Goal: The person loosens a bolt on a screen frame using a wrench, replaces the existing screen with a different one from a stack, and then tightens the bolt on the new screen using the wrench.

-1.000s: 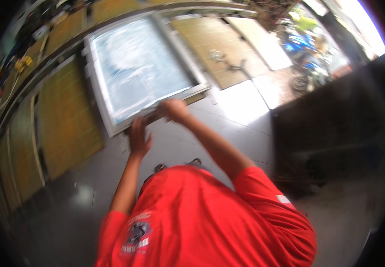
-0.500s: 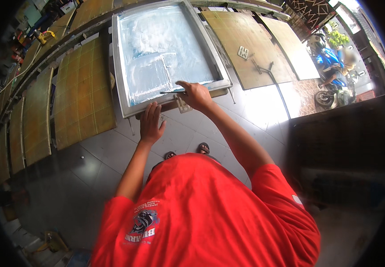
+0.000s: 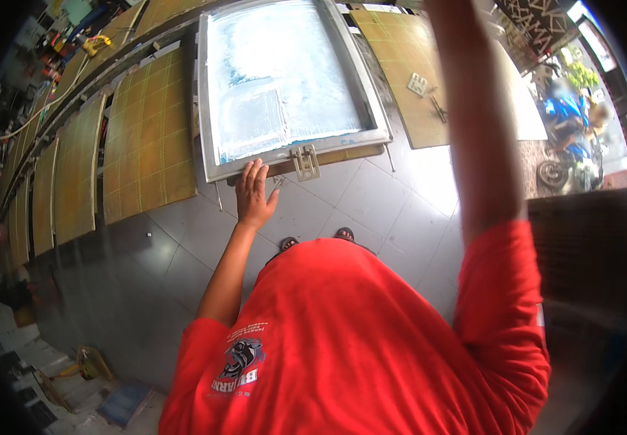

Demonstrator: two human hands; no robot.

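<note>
A screen-printing frame (image 3: 349,142) with a grey rim lies ahead of me, its mesh (image 3: 255,119) smeared with white and pale blue. My left hand (image 3: 256,199) rests its fingertips on the near rim, left of a metal bracket (image 3: 304,162). Its fingers are stretched out and hold nothing. My right forearm (image 3: 476,123) reaches far forward, blurred, over the boards on the right. The right hand itself is beyond the top edge, so what it holds is hidden.
Flat brown boards (image 3: 150,138) with yellow-green lines stand on racks at the left. Another board (image 3: 393,65) at the right carries a metal plate (image 3: 418,85) and a dark tool (image 3: 438,110). Farther right, a person (image 3: 593,119) is beside a blue motorcycle (image 3: 563,109).
My right hand has left the near rim, where it held a thin dark tool, and swung up and right out of view. My left hand stays at the rim. The view has shifted slightly.
</note>
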